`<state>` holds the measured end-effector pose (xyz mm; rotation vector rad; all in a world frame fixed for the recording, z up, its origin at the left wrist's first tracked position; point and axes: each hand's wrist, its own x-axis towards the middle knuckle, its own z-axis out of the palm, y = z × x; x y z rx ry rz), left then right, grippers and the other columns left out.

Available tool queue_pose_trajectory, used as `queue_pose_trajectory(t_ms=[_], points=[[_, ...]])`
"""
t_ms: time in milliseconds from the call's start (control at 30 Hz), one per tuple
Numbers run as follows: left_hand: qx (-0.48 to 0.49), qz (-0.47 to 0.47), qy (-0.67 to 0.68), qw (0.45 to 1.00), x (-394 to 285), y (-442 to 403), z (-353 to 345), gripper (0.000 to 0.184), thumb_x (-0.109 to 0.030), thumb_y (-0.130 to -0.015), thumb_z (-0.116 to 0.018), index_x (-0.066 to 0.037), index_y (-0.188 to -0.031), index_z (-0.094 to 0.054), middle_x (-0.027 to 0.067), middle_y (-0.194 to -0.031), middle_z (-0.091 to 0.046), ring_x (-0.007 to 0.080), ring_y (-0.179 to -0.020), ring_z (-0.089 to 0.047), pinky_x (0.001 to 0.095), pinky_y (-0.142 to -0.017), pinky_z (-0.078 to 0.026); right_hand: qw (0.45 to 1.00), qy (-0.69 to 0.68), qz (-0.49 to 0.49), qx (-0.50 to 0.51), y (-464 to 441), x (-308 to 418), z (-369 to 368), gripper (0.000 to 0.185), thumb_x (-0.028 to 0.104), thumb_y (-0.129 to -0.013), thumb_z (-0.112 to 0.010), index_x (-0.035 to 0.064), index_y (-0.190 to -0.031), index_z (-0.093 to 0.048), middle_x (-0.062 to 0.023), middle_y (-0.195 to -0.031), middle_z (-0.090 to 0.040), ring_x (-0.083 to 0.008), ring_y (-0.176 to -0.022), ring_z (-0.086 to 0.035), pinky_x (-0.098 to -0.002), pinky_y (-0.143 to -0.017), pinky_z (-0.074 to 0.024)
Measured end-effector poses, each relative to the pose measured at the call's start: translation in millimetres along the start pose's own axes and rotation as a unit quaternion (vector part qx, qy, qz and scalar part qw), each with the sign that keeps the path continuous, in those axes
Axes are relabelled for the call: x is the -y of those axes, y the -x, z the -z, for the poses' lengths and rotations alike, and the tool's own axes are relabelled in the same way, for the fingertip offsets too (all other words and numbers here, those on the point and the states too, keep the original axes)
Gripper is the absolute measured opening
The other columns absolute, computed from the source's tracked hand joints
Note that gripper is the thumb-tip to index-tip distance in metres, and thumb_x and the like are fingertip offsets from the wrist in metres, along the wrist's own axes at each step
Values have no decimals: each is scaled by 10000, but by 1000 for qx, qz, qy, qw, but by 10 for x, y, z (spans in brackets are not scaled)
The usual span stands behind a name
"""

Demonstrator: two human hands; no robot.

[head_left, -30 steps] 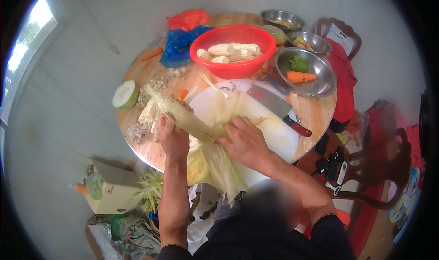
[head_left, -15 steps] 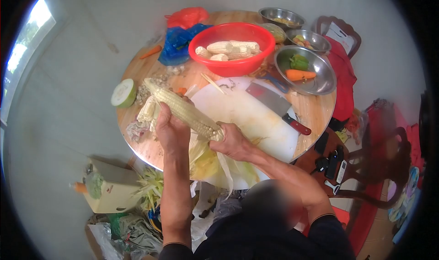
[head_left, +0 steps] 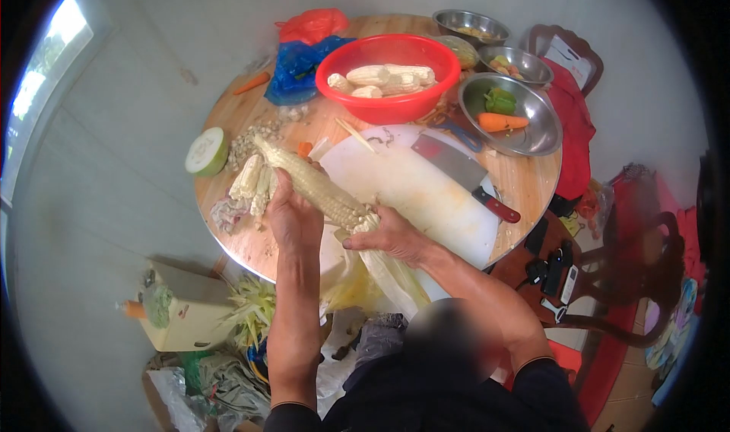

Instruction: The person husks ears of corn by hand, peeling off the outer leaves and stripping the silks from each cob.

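A long pale corn cob (head_left: 315,189) slants over the near left part of the round table. My left hand (head_left: 295,215) is wrapped round its middle from below. At the cob's lower right end, my right hand (head_left: 389,238) is closed on the base, where a strip of pale husk (head_left: 394,276) hangs down. More loose husk (head_left: 346,284) lies under my right hand at the table's near edge. Beyond the hands is a white cutting board (head_left: 403,181) with a cleaver (head_left: 456,166) on it. Other bare cobs (head_left: 249,179) lie left of my left hand.
A red basin (head_left: 388,112) holds several cobs. Metal bowls stand at the right, the nearest (head_left: 540,124) with a carrot and green pepper. A cut gourd (head_left: 207,152) sits at the left edge, a blue bag (head_left: 293,71) at the back. A bin (head_left: 190,318) stands below left.
Husk has come away from the cob, and its kernels are now bare down to the base. My right hand has closed round the base, with the remaining husk hanging below.
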<state>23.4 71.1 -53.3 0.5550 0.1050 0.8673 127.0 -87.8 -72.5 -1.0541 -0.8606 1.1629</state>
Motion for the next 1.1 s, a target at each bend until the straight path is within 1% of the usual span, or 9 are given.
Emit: queue_pose_trajectory(t_ms=[100, 167, 300, 433, 500, 600, 667, 833, 1100], points=[[-20, -7, -44, 999, -25, 4, -29, 375, -255, -1085, -490, -9, -1369, -490, 133, -1216, -608, 279, -1140, -596, 445, -1058, -472, 997, 29, -67, 25, 20, 45, 4, 759, 185, -798, -829, -23, -1442, -487, -107, -1329, -592, -160, -1223, -557, -308, -1067, -440], [-12, 1, -54, 998, -41, 16, -54, 385, -263, -1076, -505, -6, -1363, -493, 133, -1221, -605, 278, -1141, -594, 448, -1058, -469, 994, 102, -27, -25, 52, 66, -19, 437, 203, -821, -755, -39, -1179, -683, -105, -1044, -710, -158, -963, -648, -319, -888, -518], [23, -22, -91, 995, -34, 80, -86, 491, -370, -1045, -565, -19, -1380, -494, 131, -1248, -598, 284, -1156, -588, 487, -1086, -448, 977, 193, -82, -28, 74, 153, -52, 524, 200, -813, -742, -42, -1261, -621, -80, -1073, -680, -140, -966, -627, -305, -877, -508], [-14, -34, -111, 993, 108, 260, -185, 572, -450, -1018, -597, -47, -1408, -482, 130, -1266, -598, 288, -1164, -588, 536, -1092, -444, 973, 226, -19, -44, 130, 70, -44, 438, 164, -798, -698, -65, -1167, -647, -83, -983, -684, -134, -876, -609, -314, -772, -510], [67, 85, -24, 994, 195, 315, -128, 609, -485, -1001, -614, -74, -1427, -472, 132, -1284, -597, 291, -1180, -590, 564, -1090, -449, 975, 217, -17, -33, 141, 10, -31, 431, 157, -792, -689, -71, -1155, -646, -88, -978, -685, -133, -871, -604, -313, -758, -508], [58, 80, -25, 995, 223, 298, -71, 466, -442, -983, -659, -96, -1264, -524, 69, -1080, -611, 239, -1003, -614, 498, -979, -505, 975, 205, 61, -52, 101, -80, -20, 417, 155, -793, -690, -74, -1138, -646, -87, -962, -686, -134, -859, -601, -322, -752, -509], [66, 78, -19, 995, 232, 278, 20, 400, -422, -977, -676, -97, -1177, -554, 43, -989, -605, 216, -924, -612, 464, -927, -520, 967, 245, -33, -68, 84, -69, -5, 436, 168, -786, -693, -84, -1140, -650, -127, -971, -707, -177, -882, -640, -348, -806, -526], [-10, -9, -113, 993, 292, 264, 15, 255, -323, -986, -646, -82, -941, -574, 14, -850, -555, 178, -785, -560, 379, -793, -500, 942, 305, -78, -115, 17, 5, -137, 438, 195, -769, -714, -99, -1093, -674, -231, -954, -728, -278, -892, -705, -396, -837, -546], [-20, -23, -101, 994, 287, 190, 172, 235, -324, -990, -643, -125, -1081, -559, -5, -884, -551, 167, -809, -537, 368, -804, -479, 901, 380, -73, -194, -180, -187, -205, 369, 199, -770, -750, -75, -1017, -725, -355, -898, -701, -402, -948, -743, -468, -830, -570]])
